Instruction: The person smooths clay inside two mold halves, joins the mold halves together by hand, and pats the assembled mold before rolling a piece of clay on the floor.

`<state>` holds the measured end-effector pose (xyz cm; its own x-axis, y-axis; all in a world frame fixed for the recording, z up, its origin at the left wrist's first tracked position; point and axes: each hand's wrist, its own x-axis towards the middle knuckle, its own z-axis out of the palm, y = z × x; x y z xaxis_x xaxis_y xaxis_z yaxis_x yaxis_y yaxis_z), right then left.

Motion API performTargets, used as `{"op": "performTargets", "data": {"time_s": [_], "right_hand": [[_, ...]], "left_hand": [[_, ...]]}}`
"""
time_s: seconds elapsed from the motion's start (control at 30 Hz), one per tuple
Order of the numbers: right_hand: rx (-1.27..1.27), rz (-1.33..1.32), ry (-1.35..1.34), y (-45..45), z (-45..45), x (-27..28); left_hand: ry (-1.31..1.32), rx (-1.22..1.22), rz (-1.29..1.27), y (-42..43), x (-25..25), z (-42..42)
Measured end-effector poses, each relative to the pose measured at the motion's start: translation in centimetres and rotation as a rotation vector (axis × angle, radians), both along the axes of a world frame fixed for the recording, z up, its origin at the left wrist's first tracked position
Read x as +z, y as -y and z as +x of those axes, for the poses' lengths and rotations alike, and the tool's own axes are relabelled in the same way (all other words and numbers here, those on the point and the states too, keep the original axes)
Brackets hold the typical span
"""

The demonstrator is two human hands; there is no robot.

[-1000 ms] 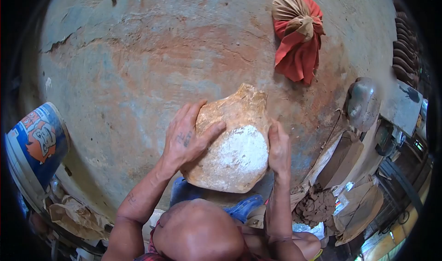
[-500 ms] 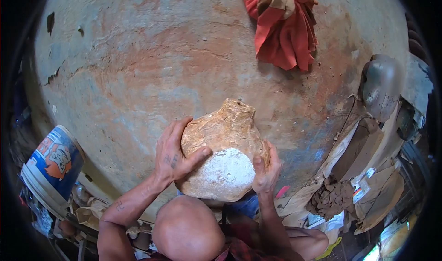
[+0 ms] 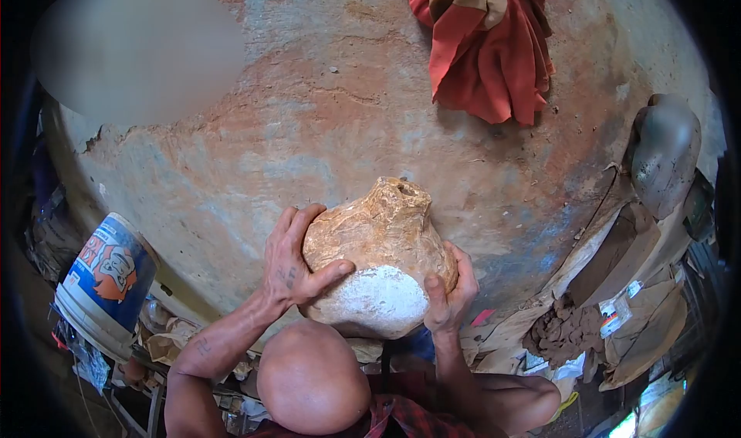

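A large tan-brown rough lump point(image 3: 367, 241), with a narrow neck at its top and a round white patch low on its front, is held between both hands. My left hand point(image 3: 297, 260) presses on its left side, thumb over the front. On the right side, my right hand point(image 3: 454, 287) wraps the lump with the thumb in front and fingers behind. The underside of the lump and the fingers behind it are hidden.
A red and tan cloth point(image 3: 490, 48) lies on the stained surface point(image 3: 231, 168) at the top. A printed bucket point(image 3: 108, 280) stands at left. At right are a dark rounded object point(image 3: 665, 156), brown clay point(image 3: 563, 334) and brown sheets point(image 3: 644, 334).
The lump has tilted, its neck turning toward the view and its white patch appearing flatter. Both hands still hold it. The view has shifted, with the cloth higher in it.
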<state>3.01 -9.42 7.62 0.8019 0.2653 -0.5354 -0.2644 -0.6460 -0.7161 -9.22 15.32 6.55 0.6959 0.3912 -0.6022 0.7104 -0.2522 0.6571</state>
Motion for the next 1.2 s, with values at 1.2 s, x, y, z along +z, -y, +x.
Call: {"op": "performTargets", "data": {"time_s": [1.2], "right_hand": [[0.193, 0.363, 0.377, 4.5, -6.0, 3.4]], "left_hand": [[0.485, 0.017, 0.172, 4.4, 5.6, -8.4]]}}
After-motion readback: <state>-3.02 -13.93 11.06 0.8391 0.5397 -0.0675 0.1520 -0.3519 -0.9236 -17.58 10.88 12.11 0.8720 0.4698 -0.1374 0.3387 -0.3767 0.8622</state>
